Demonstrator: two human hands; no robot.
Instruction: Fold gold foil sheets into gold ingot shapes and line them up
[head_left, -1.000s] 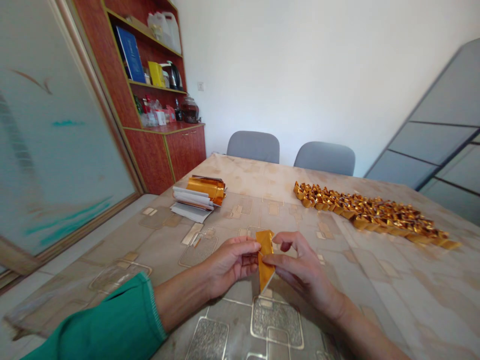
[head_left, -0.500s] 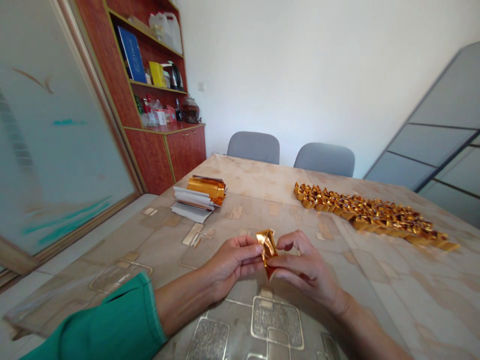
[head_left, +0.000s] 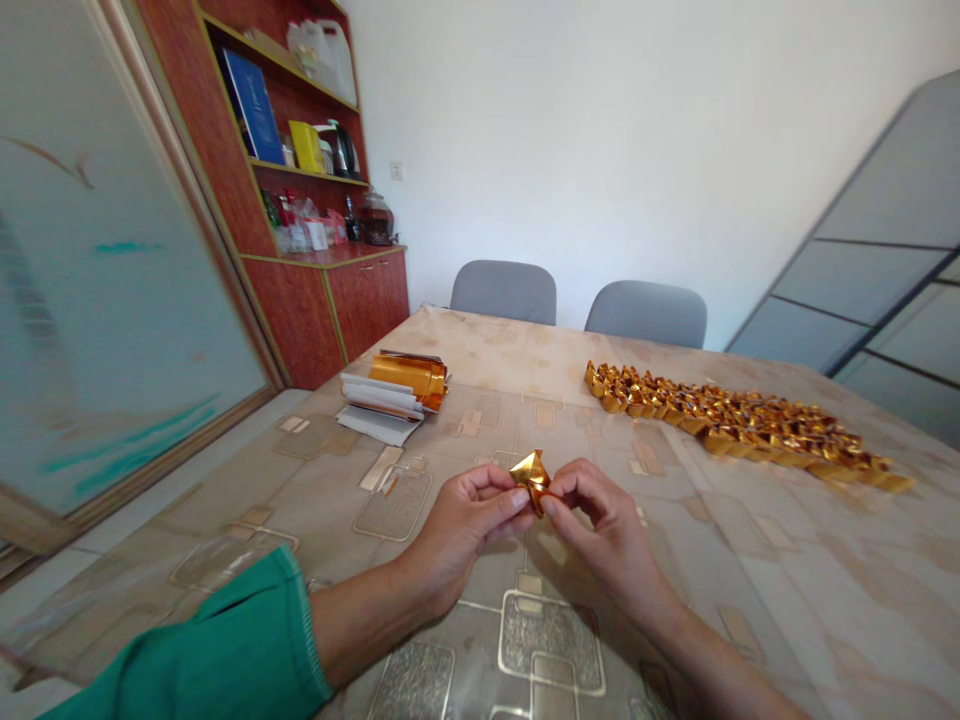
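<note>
A small folded piece of gold foil paper (head_left: 529, 470) is held above the tablecloth between both hands. My left hand (head_left: 480, 510) pinches its left side between thumb and fingers. On the other side, the thumb and fingertips of my right hand (head_left: 594, 512) press its lower right edge. Its top stands up as a shiny, pointed flap, while the fingertips hide its lower part. Beyond my left hand lies a curled stack of gold foil sheets (head_left: 409, 376) with white backs. Many folded gold foil pieces (head_left: 720, 415) sit packed in long rows at the right.
A patterned tablecloth (head_left: 480, 400) covers the table. Two grey chairs (head_left: 504, 291) stand at its far side, against the white wall. A red-brown cabinet (head_left: 322, 290) with bottles and boxes is at the back left, beside a frosted glass door (head_left: 112, 250).
The foil piece has gone from long and upright to shorter and more folded, its lower end brought up. My right hand's fingers have closed in on it. The view has shifted slightly.
</note>
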